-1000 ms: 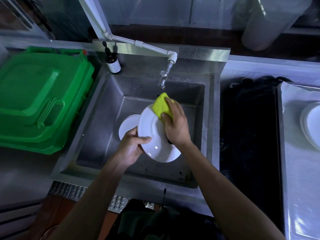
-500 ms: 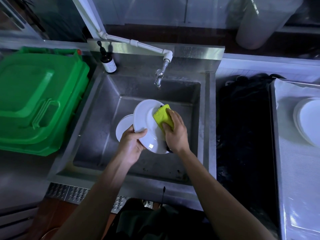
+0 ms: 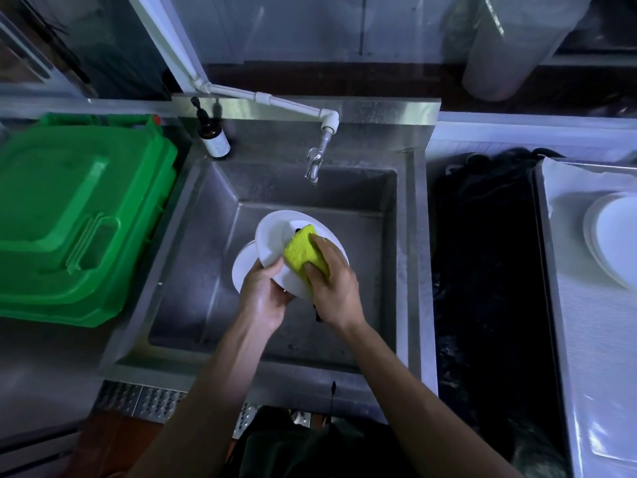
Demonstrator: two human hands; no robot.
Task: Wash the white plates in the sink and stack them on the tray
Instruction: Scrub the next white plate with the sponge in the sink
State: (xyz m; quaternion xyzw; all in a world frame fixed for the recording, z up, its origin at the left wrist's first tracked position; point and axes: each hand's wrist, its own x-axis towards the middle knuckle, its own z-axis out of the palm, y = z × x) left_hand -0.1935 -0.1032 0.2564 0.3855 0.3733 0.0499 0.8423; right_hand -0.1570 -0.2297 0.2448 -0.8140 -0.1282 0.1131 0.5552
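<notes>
Over the steel sink [image 3: 193, 270] my left hand [image 3: 265, 298] grips the near rim of a tilted white plate [image 3: 272, 236]. My right hand [image 3: 336, 291] holds a yellow-green sponge [image 3: 303, 253] and presses it on the plate's face. A second white plate [image 3: 243, 267] lies on the sink floor behind and left of the held one, mostly hidden. On the tray [image 3: 586, 339] at the right, white plates [image 3: 610, 232] are stacked near its far end.
The tap [image 3: 315, 163] hangs over the back of the sink, with no water visible. A dark pump bottle [image 3: 212, 136] stands at the sink's back left corner. Green plastic bins [image 3: 69, 215] fill the left counter. A dark black basin [image 3: 489, 270] lies between sink and tray.
The sponge has slid from the plate's top edge down onto its face. The plate has tilted and shifted slightly in my left hand.
</notes>
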